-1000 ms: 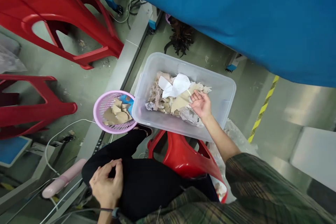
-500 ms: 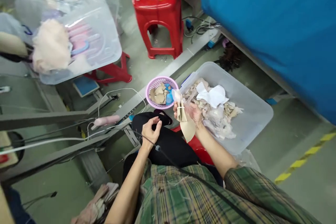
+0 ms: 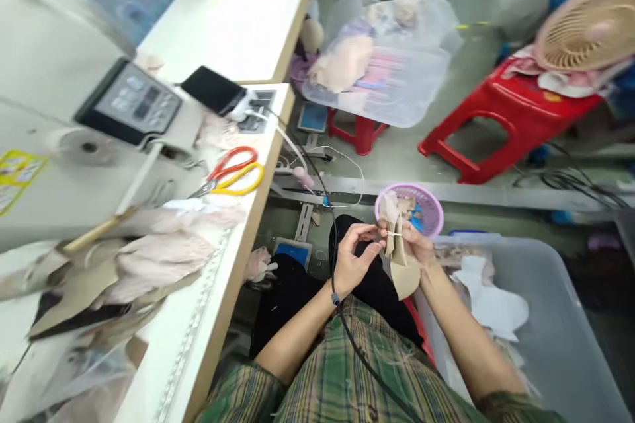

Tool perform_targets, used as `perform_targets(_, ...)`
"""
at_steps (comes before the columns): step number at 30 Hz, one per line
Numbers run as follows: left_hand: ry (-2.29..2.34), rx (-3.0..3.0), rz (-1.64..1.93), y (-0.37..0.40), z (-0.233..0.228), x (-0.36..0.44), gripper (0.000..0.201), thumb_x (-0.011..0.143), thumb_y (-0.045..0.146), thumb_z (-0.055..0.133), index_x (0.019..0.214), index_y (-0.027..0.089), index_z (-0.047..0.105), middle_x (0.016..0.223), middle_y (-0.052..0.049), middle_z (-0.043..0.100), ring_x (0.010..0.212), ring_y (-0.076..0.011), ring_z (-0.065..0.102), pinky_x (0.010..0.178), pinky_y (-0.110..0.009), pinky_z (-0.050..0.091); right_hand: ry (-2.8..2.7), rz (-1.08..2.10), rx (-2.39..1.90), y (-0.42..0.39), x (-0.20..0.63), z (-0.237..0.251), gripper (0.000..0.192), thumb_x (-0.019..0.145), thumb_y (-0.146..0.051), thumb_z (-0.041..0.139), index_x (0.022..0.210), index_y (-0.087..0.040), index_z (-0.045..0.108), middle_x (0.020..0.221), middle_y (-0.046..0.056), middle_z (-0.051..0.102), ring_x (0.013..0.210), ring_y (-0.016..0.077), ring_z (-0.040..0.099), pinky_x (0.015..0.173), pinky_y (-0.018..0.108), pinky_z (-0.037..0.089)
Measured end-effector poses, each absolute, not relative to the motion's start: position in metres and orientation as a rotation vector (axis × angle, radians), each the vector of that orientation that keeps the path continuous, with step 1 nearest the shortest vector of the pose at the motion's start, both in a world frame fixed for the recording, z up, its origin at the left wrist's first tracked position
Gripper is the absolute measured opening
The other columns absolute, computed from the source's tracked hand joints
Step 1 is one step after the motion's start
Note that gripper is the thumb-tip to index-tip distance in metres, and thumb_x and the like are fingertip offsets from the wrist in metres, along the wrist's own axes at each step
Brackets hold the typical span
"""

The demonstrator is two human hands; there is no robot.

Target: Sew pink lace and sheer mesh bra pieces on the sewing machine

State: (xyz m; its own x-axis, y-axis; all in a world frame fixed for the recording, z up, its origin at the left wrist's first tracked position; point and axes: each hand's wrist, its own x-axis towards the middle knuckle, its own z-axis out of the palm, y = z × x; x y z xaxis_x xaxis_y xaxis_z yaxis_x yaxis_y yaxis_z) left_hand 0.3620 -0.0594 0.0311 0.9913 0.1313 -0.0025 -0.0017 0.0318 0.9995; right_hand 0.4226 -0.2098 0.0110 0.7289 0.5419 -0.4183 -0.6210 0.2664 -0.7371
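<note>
In the head view, both hands meet over the person's lap, just in front of a plaid shirt and dark trousers. The right hand (image 3: pixel 415 244) is closed around a small bundle of tan fabric pieces (image 3: pixel 401 258), held upright with a thin band around its upper part; the rounded lower ends of the pieces hang below the fingers. The left hand (image 3: pixel 353 259) is half curled beside it, with thumb and forefinger pinching at the band on the bundle's left edge, so the bundle sits between the two hands and touches both. A black cable (image 3: pixel 357 350) runs from the left wrist down across the shirt. Just behind the hands stands a small purple basket (image 3: pixel 430 206) with more tan pieces in it, and to the right of the right forearm lies a clear plastic bin (image 3: pixel 560 344) holding white and tan scraps. To the left, well apart from the hands, the table (image 3: pixel 225 304) carries a sewing machine (image 3: pixel 74 145), red-and-yellow scissors (image 3: pixel 233 172), a black phone (image 3: pixel 213 89) and heaps of pale fabric (image 3: pixel 163 251). Farther back on the floor stand a red stool (image 3: pixel 501 122) bearing a fan (image 3: pixel 588 30), and another clear bin (image 3: pixel 387 73) on a second red stool.
</note>
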Motion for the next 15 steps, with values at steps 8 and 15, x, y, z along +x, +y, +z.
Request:
perform_targets(8,0.405,1.684,0.606,-0.029,0.061,0.335,0.016,0.085,0.027,0.068,0.099,0.020,0.071,0.098,-0.008,0.068,0.094,-0.0192,0.065,0.089,-0.037,0.054,-0.248,1.166,-1.083,-0.150,0.452,0.039,0.053,0.064,-0.044,0.081,0.111,-0.026,0.065,0.102,0.012,0.070,0.095,0.0303,0.069,0.072,0.037,0.057)
perform_targets(15,0.678,1.747,0.849,-0.017,0.058,0.301,0.020,0.076,0.030,0.078,0.093,0.019,0.074,0.090,-0.010,0.070,0.087,-0.0213,0.067,0.082,-0.035,0.056,-0.684,1.553,-1.247,-0.106,0.465,0.044,0.035,0.080,-0.046,0.070,0.112,-0.031,0.070,0.106,0.013,0.071,0.109,0.0300,0.065,0.097,0.044,0.051)
